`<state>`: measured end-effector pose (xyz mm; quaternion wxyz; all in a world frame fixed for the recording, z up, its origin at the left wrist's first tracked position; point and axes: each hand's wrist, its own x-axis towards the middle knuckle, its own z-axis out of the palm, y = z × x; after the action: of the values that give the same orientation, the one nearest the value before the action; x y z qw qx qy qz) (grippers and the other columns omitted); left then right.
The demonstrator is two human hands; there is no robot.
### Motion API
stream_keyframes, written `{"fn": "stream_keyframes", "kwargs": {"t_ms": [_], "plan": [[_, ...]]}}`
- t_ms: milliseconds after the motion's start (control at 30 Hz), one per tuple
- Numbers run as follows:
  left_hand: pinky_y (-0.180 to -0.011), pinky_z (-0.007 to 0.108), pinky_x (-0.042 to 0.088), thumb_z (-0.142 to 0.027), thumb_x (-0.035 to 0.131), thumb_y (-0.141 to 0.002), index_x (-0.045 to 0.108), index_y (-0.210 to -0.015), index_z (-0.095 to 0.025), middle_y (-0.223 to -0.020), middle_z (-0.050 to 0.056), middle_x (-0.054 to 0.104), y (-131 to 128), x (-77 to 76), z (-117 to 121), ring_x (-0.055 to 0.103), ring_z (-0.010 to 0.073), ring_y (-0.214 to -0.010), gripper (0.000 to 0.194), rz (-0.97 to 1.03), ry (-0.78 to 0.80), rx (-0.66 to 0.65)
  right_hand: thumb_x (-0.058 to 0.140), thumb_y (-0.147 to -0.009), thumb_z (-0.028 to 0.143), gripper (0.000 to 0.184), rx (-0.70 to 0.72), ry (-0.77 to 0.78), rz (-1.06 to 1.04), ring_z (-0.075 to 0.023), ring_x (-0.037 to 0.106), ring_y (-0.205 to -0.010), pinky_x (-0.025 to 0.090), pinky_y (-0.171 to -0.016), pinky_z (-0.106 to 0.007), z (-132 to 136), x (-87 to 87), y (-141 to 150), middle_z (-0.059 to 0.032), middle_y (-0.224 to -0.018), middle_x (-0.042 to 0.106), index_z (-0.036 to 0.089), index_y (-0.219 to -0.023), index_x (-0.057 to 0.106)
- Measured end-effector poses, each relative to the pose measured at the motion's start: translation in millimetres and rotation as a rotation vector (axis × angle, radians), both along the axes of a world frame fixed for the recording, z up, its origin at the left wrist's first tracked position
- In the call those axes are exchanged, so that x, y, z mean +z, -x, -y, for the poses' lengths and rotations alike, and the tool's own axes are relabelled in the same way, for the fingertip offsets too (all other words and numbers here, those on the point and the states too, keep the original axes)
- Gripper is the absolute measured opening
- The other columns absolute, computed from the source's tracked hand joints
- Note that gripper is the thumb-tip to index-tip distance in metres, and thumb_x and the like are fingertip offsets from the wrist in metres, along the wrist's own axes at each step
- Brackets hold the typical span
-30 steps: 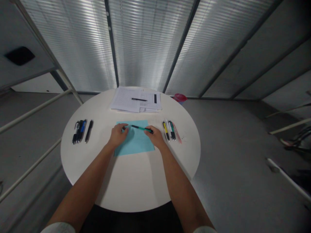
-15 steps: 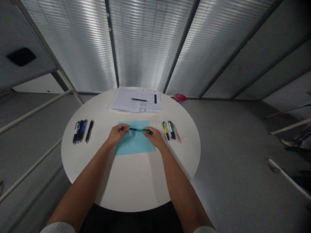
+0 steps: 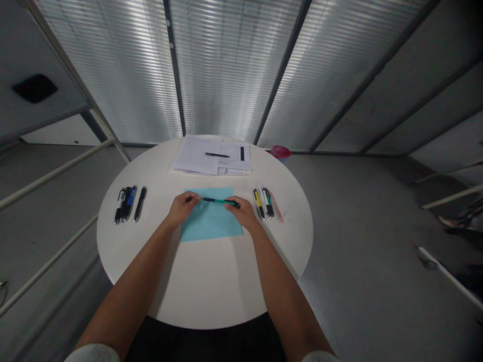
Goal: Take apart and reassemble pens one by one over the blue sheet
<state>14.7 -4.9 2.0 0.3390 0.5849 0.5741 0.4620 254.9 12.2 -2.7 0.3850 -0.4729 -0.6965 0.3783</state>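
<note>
A slim green-and-black pen (image 3: 219, 201) lies level between my hands, just above the far part of a light blue paper sheet (image 3: 211, 221). My left hand (image 3: 183, 207) pinches its left end, and that tip is hidden by my fingers. My right hand (image 3: 241, 211) is closed around its right end. Both hands rest close to or on the sheet's upper edge. I cannot tell whether the pen touches the paper.
The white round table (image 3: 204, 281) holds a group of pens (image 3: 125, 204) and a black pen (image 3: 140, 203) to the left, more pens (image 3: 264, 203) to the right, and stapled papers (image 3: 196, 156) with a black pen (image 3: 217, 155) beyond. A red-rimmed cup (image 3: 280, 152) stands past the far edge.
The pen has turned from a slight tilt to nearly level, and my left hand now holds its left end. The view has shifted slightly.
</note>
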Motion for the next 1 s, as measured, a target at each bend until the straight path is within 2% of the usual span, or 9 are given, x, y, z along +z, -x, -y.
{"fn": "stream_keyframes", "kwargs": {"t_ms": [133, 267, 467, 600, 767, 1000], "plan": [[-0.062, 0.028, 0.042, -0.045, 0.060, -0.078, 0.065, -0.076, -0.017, -0.071, 0.004, 0.065, 0, 1.5, -1, 0.054, 0.0143, -0.062, 0.029, 0.085, -0.007, 0.005, 0.063, -0.075, 0.039, 0.028, -0.002, 0.022, -0.078, -0.0161, 0.059, -0.076, 0.044, -0.071, -0.028, -1, 1.9, -1, -0.0015, -0.083, 0.067, 0.019, -0.093, 0.069], [-0.070, 0.033, 0.045, -0.043, 0.062, -0.077, 0.065, -0.078, -0.018, -0.081, 0.007, 0.070, 3, 2.9, -2, 0.059, 0.0162, -0.066, 0.026, 0.242, -0.009, 0.010, 0.065, -0.071, 0.036, 0.026, -0.024, 0.068, -0.175, -0.0159, 0.058, -0.076, 0.043, -0.071, -0.028, -1, 3.8, -3, -0.0006, -0.082, 0.067, 0.019, -0.090, 0.069], [-0.067, 0.036, 0.046, -0.043, 0.066, -0.074, 0.062, -0.080, -0.018, -0.082, 0.008, 0.071, 9, -1.6, -8, 0.059, 0.0155, -0.060, 0.025, 0.428, 0.018, 0.130, 0.066, -0.069, 0.032, 0.027, -0.068, 0.134, -0.343, -0.0128, 0.054, -0.065, 0.041, -0.063, -0.026, -3, 5.5, -5, 0.0012, -0.071, 0.064, 0.020, -0.093, 0.069], [-0.067, 0.036, 0.046, -0.044, 0.067, -0.073, 0.061, -0.083, -0.017, -0.082, 0.009, 0.071, 12, -5.5, -11, 0.060, 0.0145, -0.058, 0.029, 0.495, 0.027, 0.159, 0.067, -0.068, 0.030, 0.027, -0.125, 0.149, -0.482, -0.0115, 0.054, -0.061, 0.041, -0.062, -0.025, -5, 4.6, -6, 0.0017, -0.069, 0.063, 0.019, -0.093, 0.067], [-0.066, 0.035, 0.047, -0.044, 0.067, -0.072, 0.059, -0.081, -0.018, -0.085, 0.009, 0.070, 12, -7.0, -11, 0.059, 0.0128, -0.058, 0.029, 0.512, 0.014, 0.186, 0.067, -0.068, 0.033, 0.027, -0.184, 0.201, -0.591, -0.0111, 0.053, -0.058, 0.041, -0.059, -0.025, -8, 1.5, -8, 0.0018, -0.066, 0.062, 0.019, -0.091, 0.064], [-0.067, 0.035, 0.047, -0.044, 0.065, -0.074, 0.062, -0.081, -0.019, -0.080, 0.006, 0.069, 10, -8.7, -10, 0.057, 0.0135, -0.059, 0.026, 0.353, -0.021, 0.183, 0.066, -0.066, 0.032, 0.025, -0.227, 0.227, -0.695, -0.0102, 0.052, -0.057, 0.040, -0.056, -0.025, -10, 1.6, -9, 0.0022, -0.065, 0.059, 0.020, -0.088, 0.064]]}}
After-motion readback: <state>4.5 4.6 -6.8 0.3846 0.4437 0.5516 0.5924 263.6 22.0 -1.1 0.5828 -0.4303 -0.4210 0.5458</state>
